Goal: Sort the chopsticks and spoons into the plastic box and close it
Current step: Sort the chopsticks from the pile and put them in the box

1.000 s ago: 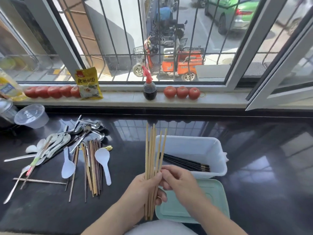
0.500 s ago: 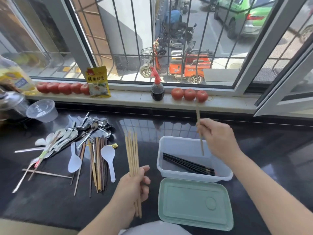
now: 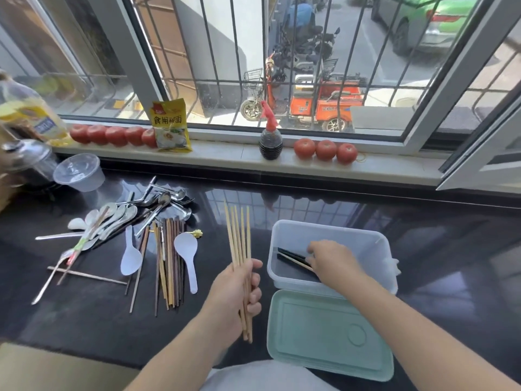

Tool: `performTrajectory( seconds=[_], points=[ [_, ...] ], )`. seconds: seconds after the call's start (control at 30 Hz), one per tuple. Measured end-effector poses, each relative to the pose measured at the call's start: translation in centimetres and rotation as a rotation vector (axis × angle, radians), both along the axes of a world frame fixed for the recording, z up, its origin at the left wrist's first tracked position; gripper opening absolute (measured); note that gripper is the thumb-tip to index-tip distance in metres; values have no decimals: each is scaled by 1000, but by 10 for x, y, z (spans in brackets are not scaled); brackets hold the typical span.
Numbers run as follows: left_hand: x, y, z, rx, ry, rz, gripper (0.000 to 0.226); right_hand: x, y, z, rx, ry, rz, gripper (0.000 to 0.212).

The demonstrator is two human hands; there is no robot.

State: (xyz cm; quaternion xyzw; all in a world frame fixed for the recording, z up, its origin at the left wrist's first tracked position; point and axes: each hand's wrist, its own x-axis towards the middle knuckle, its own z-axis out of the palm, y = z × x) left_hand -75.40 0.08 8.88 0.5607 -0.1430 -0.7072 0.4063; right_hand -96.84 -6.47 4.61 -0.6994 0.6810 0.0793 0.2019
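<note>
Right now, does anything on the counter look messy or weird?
Yes. The heap of spoons and dark chopsticks lies jumbled and crossing, with one pale chopstick lying sideways across others. The green lid is off the plastic box. Nothing looks spilled or broken.

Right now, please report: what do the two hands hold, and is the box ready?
Left hand grips light wooden chopsticks. Right hand inside plastic box, laying one light chopstick on dark chopsticks. Lid off, nothing blocking.
</note>
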Motion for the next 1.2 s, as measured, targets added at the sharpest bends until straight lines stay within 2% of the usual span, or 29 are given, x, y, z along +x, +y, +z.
performTrajectory(
  seconds=[0.1, 0.2, 0.23, 0.3, 0.37, 0.47, 0.53, 0.6, 0.67, 0.7, 0.73, 0.77, 0.8, 0.83, 0.87, 0.9, 0.97, 1.07, 1.13, 1.2],
  points=[
    [-3, 8, 0, -77, 52, -100, 23, 24, 37, 20, -42, -529, -261, 19],
    [-9, 14, 3, -159, 74, -247, 24, 61, 73, 34, 109, -1144, -470, 22],
    [-11, 14, 5, -172, 68, -283, 23, 66, 80, 37, 136, -1296, -582, 22],
    [-13, 13, 6, -188, 24, -339, 21, 60, 86, 45, 147, -1482, -751, 19],
    [-15, 14, 6, -205, -36, -389, 22, 45, 84, 53, 144, -1554, -717, 20],
    [-18, 23, 6, -218, -40, -469, 26, 36, 81, 62, 147, -1298, -518, 16],
    [-20, 24, 8, -229, -58, -473, 26, 38, 76, 67, 120, -1228, -453, 17],
    [-18, 18, 10, -204, -134, -365, 25, 28, 62, 76, -113, -1288, -565, 19],
    [-9, 9, 6, -136, -179, -168, 24, 2, 37, 87, -509, -1303, -696, 18],
    [-2, 7, 3, -92, -183, -75, 24, -14, 24, 90, -686, -1177, -651, 17],
    [5, 6, 0, -47, -180, -1, 23, -28, 12, 89, -788, -956, -512, 16],
    [12, 6, -4, -3, -169, 50, 23, -39, 2, 79, -759, -683, -319, 15],
    [16, 8, -7, 37, -150, 81, 23, -46, -7, 67, -589, -402, -127, 14],
    [19, 11, -11, 68, -123, 101, 23, -49, -12, 51, -334, -152, 21, 15],
    [20, 13, -12, 88, -90, 113, 24, -48, -14, 35, -84, 23, 117, 17],
    [20, 14, -13, 98, -62, 116, 24, -45, -14, 20, 85, 119, 183, 18],
    [17, 15, -12, 103, -41, 95, 26, -35, -14, -6, 176, 207, 255, 23],
    [13, 15, -7, 109, -45, 50, 28, -17, -22, -23, 131, 266, 303, 18],
    [10, 16, -4, 119, -36, 31, 28, -8, -26, -26, 115, 260, 260, 23],
    [9, 18, -2, 99, -15, 8, 26, -4, -21, -20, 49, 172, 155, 29]
  ],
)
